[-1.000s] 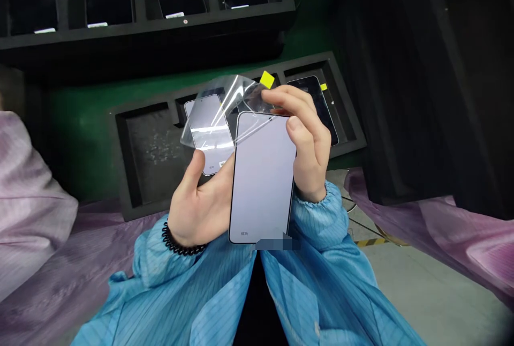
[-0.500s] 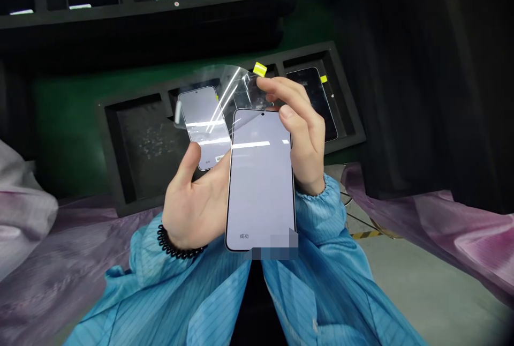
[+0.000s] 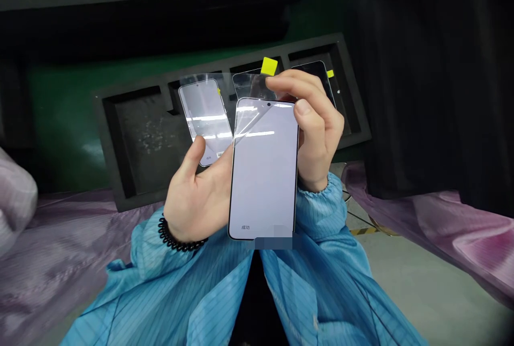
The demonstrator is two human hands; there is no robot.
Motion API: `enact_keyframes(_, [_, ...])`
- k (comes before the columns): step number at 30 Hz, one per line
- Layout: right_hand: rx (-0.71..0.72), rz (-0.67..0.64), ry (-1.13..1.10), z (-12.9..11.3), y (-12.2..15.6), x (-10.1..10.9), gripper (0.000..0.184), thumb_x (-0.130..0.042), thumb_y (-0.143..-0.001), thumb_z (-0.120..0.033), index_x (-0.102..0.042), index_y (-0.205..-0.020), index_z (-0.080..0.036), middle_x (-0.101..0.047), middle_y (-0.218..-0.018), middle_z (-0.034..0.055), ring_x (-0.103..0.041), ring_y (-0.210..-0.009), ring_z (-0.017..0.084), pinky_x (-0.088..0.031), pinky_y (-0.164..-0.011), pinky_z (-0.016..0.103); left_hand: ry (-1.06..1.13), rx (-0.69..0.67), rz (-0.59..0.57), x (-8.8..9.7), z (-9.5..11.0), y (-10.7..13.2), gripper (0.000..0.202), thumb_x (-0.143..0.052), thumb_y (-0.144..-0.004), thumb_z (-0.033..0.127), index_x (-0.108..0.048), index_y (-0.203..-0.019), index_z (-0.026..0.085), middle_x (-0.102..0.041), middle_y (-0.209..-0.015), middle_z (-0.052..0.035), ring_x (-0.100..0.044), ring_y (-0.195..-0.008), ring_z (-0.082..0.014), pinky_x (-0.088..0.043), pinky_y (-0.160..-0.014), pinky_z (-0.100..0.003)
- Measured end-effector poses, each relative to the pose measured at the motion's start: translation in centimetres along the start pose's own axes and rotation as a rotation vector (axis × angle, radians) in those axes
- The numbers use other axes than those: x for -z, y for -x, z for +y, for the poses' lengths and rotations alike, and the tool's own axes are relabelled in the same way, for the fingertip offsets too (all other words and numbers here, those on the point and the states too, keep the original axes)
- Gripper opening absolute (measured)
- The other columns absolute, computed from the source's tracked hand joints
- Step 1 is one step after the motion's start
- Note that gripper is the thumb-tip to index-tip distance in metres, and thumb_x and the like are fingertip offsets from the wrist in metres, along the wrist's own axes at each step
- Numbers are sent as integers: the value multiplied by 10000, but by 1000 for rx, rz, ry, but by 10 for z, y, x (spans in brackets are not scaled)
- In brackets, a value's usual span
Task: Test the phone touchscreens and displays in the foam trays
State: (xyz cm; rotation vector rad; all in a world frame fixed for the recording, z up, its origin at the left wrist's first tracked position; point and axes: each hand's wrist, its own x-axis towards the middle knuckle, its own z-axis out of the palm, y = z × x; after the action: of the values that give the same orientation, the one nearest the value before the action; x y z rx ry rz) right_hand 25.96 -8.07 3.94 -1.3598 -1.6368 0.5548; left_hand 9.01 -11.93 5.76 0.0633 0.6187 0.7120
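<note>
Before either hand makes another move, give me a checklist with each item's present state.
1. Held phone lit: ok, its screen glows pale.
2. Clear film flat on the screen: not ok, it stretches past the phone's upper left, above the tray.
3. Yellow tab in reach: ok, just above the index fingertip of the right hand.
4. Left hand gripping firmly: cannot tell, its fingers are hidden behind the phone.
5. Left thumb off the screen: ok, spread aside.

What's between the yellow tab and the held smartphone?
Clear film and a fingertip of the right hand lie between them, in the head view.
</note>
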Motion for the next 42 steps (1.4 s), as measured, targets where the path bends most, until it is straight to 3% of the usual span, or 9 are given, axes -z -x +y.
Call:
enact_keyframes(6, [-26,16,-126,-4,-3,-2,403,-297,-1024,-214,-685,-1116,-274,-662,-1272,56,-650,-1186,231,-584,-979,379,-80,-33,85,2,1,1,700,-227,-1001,699,-479,-1498,275,-532,-1528,12,-227,-1584,-289,-336,-1264,-520])
enact_keyframes(12, [-29,94,-304,13,-6,-19,489,-74,-1058,-316,-501,-822,-287,-652,-908,73,-677,-937,225,-594,-851,406,-25,11,40,5,2,-4,760,-232,-961,761,-491,-1487,277,-586,-1466,-29,-317,-1545,-335,-373,-1229,-571])
enact_keyframes(16, [1,55,-328,23,-13,-18,556,49,-1039,-432,-465,-897,-275,-671,-1073,101,-678,-1068,245,-581,-934,468,-7,-19,17,9,4,-7,822,-211,-944,793,-468,-1505,251,-580,-1473,-65,-381,-1507,-355,-376,-1215,-592])
enact_keyframes(22, [56,171,-530,32,-3,4,401,-205,-1020,-534,-517,-930,-300,-673,-998,68,-687,-1030,262,-579,-946,500,-250,-414,331,36,35,28,731,-317,-961,726,-512,-1484,253,-605,-1456,-73,-459,-1448,-375,-471,-1155,-556])
enact_keyframes(25, [47,96,-468,43,15,10,329,-371,-1006,-517,-610,-974,-294,-698,-911,48,-687,-927,266,-580,-887,487,-433,-656,517,59,56,53,642,-295,-990,689,-526,-1464,323,-625,-1437,21,-416,-1481,-367,-483,-1157,-526])
enact_keyframes(28, [55,-37,-362,45,28,8,303,-431,-1009,-466,-666,-1020,-275,-736,-943,60,-691,-959,285,-564,-887,500,-511,-688,643,78,70,60,573,-292,-1011,651,-568,-1408,343,-642,-1404,92,-375,-1507,-360,-480,-1163,-506])
enact_keyframes(32, [262,-312,-129,27,25,-5,281,-429,-1025,-316,-671,-1151,-252,-761,-1096,62,-698,-1065,257,-563,-937,468,-530,-650,676,89,71,44,622,-343,-1006,636,-586,-1406,226,-592,-1482,-13,-382,-1507,-339,-401,-1240,-491])
enact_keyframes(38, [518,-439,70,13,22,-37,289,-476,-983,-238,-696,-1167,-201,-760,-1223,97,-682,-1184,263,-534,-1057,499,-1208,-1204,1063,124,40,67,534,-381,-1017,557,-473,-1499,346,-295,-1680,93,-142,-1603,-296,-100,-1350,-498])
enact_keyframes(42, [595,-464,228,17,25,-45,252,-514,-970,-238,-703,-1134,-210,-735,-1294,114,-677,-1209,271,-509,-1090,522,-1860,-916,1033,166,9,105,510,-280,-1015,463,-388,-1512,512,-131,-1694,231,-78,-1585,-415,94,-1260,-632])
